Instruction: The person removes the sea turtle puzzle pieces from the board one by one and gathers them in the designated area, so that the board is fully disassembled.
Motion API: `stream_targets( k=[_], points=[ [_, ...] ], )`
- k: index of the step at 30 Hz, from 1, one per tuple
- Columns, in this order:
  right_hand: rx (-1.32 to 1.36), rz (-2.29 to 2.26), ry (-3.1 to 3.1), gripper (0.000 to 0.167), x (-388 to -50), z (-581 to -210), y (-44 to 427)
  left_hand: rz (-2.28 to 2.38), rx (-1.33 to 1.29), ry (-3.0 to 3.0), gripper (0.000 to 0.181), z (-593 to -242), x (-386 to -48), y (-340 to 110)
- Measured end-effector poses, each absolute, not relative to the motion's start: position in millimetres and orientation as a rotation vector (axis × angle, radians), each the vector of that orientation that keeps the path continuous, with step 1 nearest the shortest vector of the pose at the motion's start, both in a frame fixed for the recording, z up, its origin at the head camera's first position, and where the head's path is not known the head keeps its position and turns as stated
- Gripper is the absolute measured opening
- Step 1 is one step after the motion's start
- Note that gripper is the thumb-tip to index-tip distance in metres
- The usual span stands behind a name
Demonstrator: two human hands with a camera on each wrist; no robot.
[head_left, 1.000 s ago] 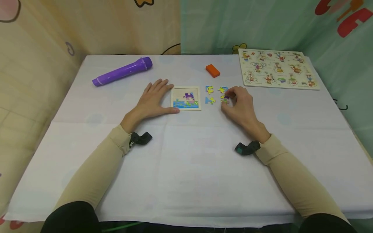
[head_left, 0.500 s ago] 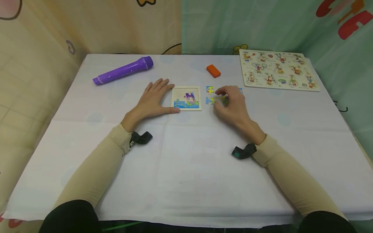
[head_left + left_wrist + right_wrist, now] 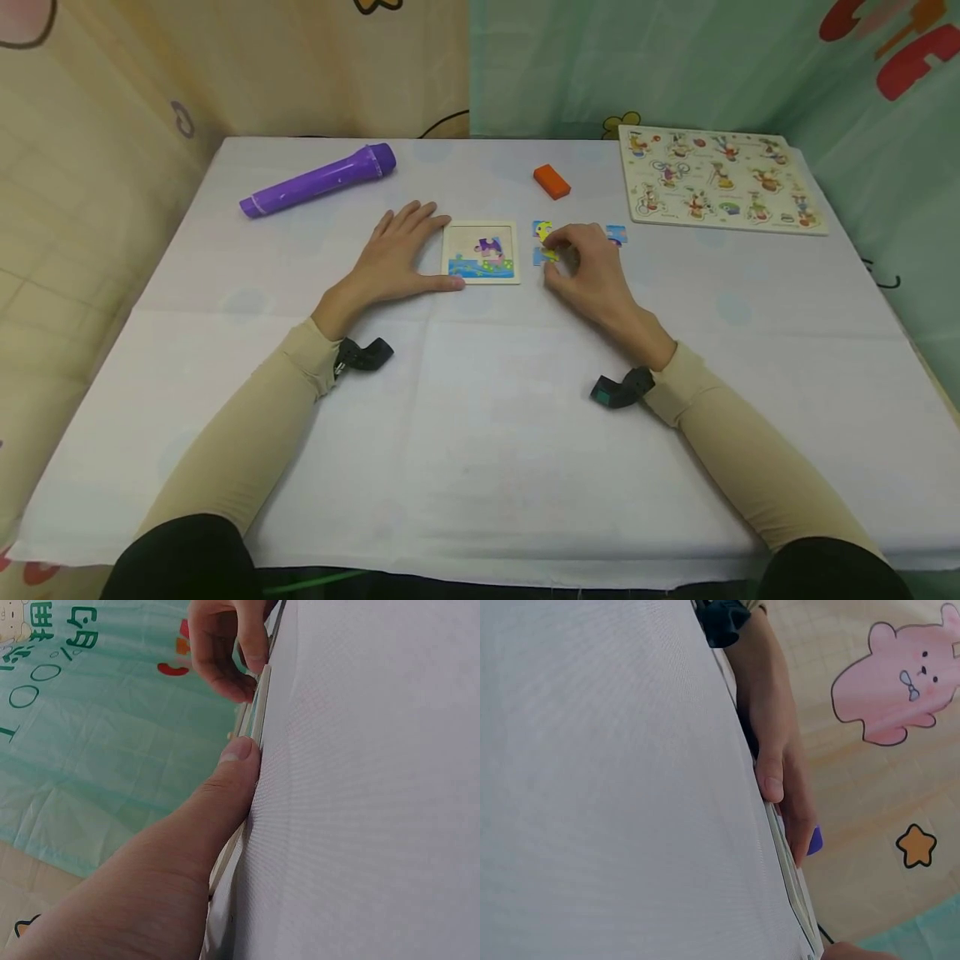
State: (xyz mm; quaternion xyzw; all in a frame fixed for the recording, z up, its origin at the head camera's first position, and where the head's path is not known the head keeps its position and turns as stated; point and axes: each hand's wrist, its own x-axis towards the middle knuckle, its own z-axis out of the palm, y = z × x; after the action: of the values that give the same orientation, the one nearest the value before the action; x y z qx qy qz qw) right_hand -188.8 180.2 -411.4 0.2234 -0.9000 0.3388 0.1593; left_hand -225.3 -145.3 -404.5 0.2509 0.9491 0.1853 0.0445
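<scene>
Jigsaw pieces [image 3: 542,227], small and multicoloured, lie beside a square, pale-wood tray [image 3: 463,239] (partly filled); the left hand [image 3: 393,260] touches it, fingers spread; whether the right hand's [image 3: 596,271] curled fingers pinch a piece, I cannot tell.

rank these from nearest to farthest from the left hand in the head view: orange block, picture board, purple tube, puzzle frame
1. Puzzle frame: touching the left hand
2. Purple tube: back left
3. Orange block: back, right of middle
4. Picture board: back right corner
</scene>
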Motion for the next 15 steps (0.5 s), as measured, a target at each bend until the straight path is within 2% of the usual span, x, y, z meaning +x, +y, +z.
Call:
stream_targets(
  k=[15],
  points=[
    [0.630, 0.977, -2.576, 0.026, -188.6, -411.8, 180.4, 0.577, 0.766, 2.901, 0.110, -405.1, -225.7, -145.4]
  ],
)
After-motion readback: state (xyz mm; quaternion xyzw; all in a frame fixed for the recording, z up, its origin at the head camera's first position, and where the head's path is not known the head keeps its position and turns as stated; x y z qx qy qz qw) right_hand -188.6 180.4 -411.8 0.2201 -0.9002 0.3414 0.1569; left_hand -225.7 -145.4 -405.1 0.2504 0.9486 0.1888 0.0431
